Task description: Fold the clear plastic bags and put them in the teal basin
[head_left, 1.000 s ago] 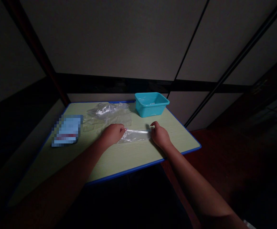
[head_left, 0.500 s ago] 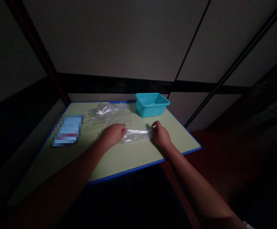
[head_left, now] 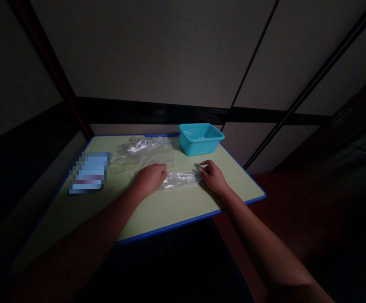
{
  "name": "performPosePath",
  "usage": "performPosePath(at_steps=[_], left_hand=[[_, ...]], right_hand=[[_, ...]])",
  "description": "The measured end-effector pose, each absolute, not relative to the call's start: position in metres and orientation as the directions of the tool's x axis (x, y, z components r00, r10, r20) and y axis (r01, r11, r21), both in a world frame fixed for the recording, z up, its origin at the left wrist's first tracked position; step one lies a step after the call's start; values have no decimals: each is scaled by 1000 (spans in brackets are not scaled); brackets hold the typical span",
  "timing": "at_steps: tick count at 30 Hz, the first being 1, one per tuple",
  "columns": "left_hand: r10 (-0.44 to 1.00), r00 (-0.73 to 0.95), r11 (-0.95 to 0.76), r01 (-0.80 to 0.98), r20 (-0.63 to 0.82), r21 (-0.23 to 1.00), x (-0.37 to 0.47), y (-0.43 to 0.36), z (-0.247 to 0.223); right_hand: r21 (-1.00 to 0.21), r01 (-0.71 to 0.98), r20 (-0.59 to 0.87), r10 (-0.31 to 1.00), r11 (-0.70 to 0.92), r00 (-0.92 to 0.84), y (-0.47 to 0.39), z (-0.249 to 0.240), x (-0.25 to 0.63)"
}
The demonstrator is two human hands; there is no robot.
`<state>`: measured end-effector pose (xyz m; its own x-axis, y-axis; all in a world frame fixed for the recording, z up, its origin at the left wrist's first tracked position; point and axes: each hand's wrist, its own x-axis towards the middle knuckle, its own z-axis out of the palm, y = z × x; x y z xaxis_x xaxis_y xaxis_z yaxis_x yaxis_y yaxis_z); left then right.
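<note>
A clear plastic bag (head_left: 181, 179), long and narrow, lies flat across the table in front of me. My left hand (head_left: 153, 176) is closed, its thumb and fingers pinching the bag's left end. At the other end is my right hand (head_left: 212, 176), with the index finger stretched out and apart from the thumb; the thumb tip is at the bag's edge. Whether the lower fingers touch the plastic is hidden. Behind my left hand, more crumpled clear plastic (head_left: 141, 147) is spread on the table.
A turquoise plastic basin (head_left: 201, 147) stands at the table's back right, with something clear inside. On the left lies a flat, blurred-out item (head_left: 90, 171). The pale table (head_left: 170, 210) has a blue edge, and cabinet panels rise right behind it.
My right hand's index finger has lifted away from the thumb, loosening the pinch. The bag's upper edge is less taut. My left hand keeps its place.
</note>
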<state>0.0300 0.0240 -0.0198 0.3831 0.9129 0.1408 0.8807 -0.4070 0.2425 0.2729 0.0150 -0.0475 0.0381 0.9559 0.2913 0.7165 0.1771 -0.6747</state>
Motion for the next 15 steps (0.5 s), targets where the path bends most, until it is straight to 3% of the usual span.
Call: performPosePath(at_steps=[9, 15], left_hand=[[913, 370, -406, 855, 170, 321, 29, 25, -24], [924, 345, -381, 815, 163, 436, 27, 26, -26]], right_hand=[[-898, 432, 51, 995, 81, -82, 45, -40, 280], [-912, 392, 89, 991, 121, -101, 47, -42, 284]])
